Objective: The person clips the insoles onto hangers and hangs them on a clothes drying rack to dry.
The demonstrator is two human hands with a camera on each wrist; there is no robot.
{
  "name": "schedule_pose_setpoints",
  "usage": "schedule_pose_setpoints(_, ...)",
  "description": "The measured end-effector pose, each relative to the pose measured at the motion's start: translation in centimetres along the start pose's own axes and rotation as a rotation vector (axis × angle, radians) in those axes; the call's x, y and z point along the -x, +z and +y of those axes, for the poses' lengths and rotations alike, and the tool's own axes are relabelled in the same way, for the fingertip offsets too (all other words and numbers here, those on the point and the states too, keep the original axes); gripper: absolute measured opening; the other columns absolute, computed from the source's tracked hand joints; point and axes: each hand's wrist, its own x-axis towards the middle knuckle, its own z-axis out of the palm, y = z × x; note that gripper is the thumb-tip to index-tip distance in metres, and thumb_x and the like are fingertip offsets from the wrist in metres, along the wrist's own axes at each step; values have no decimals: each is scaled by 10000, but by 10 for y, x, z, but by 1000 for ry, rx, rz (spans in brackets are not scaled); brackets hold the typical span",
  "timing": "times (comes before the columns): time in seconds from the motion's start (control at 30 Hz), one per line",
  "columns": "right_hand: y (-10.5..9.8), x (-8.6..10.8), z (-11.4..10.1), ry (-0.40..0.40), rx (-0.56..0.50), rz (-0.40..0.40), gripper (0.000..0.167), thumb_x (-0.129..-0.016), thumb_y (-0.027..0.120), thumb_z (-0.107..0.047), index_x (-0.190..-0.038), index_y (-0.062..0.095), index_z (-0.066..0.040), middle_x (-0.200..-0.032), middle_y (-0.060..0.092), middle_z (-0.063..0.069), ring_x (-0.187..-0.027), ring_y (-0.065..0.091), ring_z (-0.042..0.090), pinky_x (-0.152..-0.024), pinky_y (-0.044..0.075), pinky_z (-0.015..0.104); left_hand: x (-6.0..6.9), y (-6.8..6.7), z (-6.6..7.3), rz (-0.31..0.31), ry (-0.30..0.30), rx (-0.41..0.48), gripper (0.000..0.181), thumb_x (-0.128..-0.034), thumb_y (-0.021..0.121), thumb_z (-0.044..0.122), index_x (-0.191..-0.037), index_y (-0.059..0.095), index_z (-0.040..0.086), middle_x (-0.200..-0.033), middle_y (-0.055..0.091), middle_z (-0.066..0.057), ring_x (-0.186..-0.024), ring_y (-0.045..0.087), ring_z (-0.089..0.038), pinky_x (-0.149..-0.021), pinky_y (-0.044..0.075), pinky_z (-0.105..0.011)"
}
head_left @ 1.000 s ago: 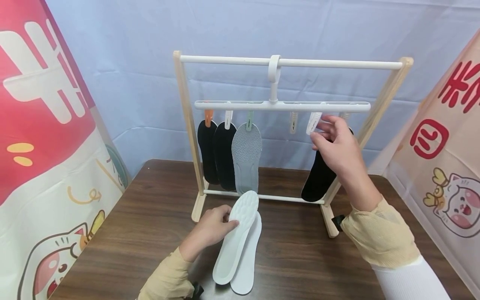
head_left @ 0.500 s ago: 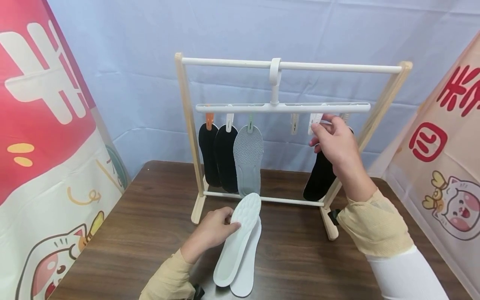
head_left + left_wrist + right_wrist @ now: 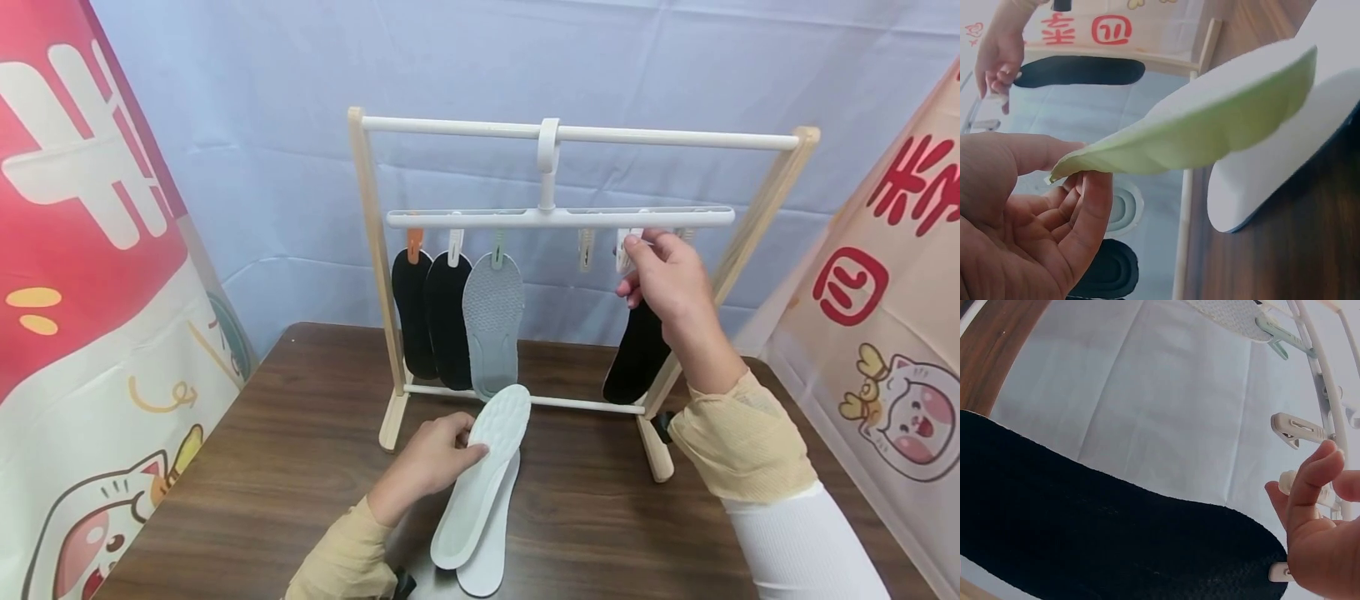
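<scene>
In the head view my left hand (image 3: pixel 431 460) pinches the side edge of a white insole (image 3: pixel 480 487). The insole tilts up over a second white insole (image 3: pixel 487 557) lying on the table; the left wrist view shows thumb and fingers on its edge. My right hand (image 3: pixel 670 279) pinches a white clothespin (image 3: pixel 622 254) that hangs from a white hanger (image 3: pixel 480 220). Partly behind that hand, a black insole (image 3: pixel 633 358) hangs from a pale clip. To the left, an unoccupied beige clothespin (image 3: pixel 586 250) dangles from the same bar.
A wooden rack (image 3: pixel 367 200) with white rods carries the hanger. Toward its left hang two black insoles (image 3: pixel 447 325) and a grey insole (image 3: pixel 493 321) in orange, white and green clips. Below is a brown table (image 3: pixel 285 433); printed curtains flank it.
My left hand has shifted the white insole slightly right and raised it off the one beneath. My right thumb has closed in over the white clothespin, which now hangs straighter.
</scene>
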Motion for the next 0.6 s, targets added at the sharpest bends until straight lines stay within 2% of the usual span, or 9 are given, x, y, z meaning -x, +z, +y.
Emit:
schedule_pose_setpoints(0.1, 0, -1, 0, -14, -15, -5, 633, -1058, 486, -396, -1561, 338, -39, -1276, 618, 68, -536, 579, 20, -524, 490, 213, -1, 0, 2, -1, 2, -2, 150, -904, 729, 198, -990, 684, 84, -796, 634, 32, -693, 546, -95, -635, 469, -275)
schedule_pose_setpoints(0.17, 0, -2, 1, -31, -38, -5, 588, -1061, 495, -359, -1536, 378, -32, -1121, 679, -38, -518, 574, 21, -494, 475, 210, -2, 0, 4, 0, 5, -7, 147, -904, 730, 199, -990, 686, 88, -797, 635, 37, -695, 546, -91, -642, 468, -273)
schedule_pose_setpoints(0.27, -1, -4, 2, -52, -71, -6, 515, -1058, 520, -309, -1462, 451, 3, -894, 693, -165, -488, 563, 23, -456, 450, 207, -3, 1, 6, -1, 7, -11, 145, -904, 730, 198, -991, 689, 89, -799, 636, 38, -699, 546, -92, -649, 468, -275)
schedule_pose_setpoints(0.47, -3, -5, 5, -43, -130, -47, 548, -1038, 573, -283, -1421, 447, 88, -898, 686, -136, -481, 561, 40, -448, 444, 202, -6, 2, 7, -11, 3, -10, 141, -910, 728, 209, -992, 689, 100, -807, 642, 44, -707, 549, -92, -650, 471, -277)
schedule_pose_setpoints(0.6, -5, -5, 7, -39, -150, -93, 379, -1034, 585, -257, -1253, 514, 44, -814, 708, -129, -509, 562, 50, -469, 446, 199, -8, 3, 8, -15, 11, -15, 115, -917, 718, 218, -972, 683, 123, -800, 633, 57, -707, 543, -91, -645, 466, -274)
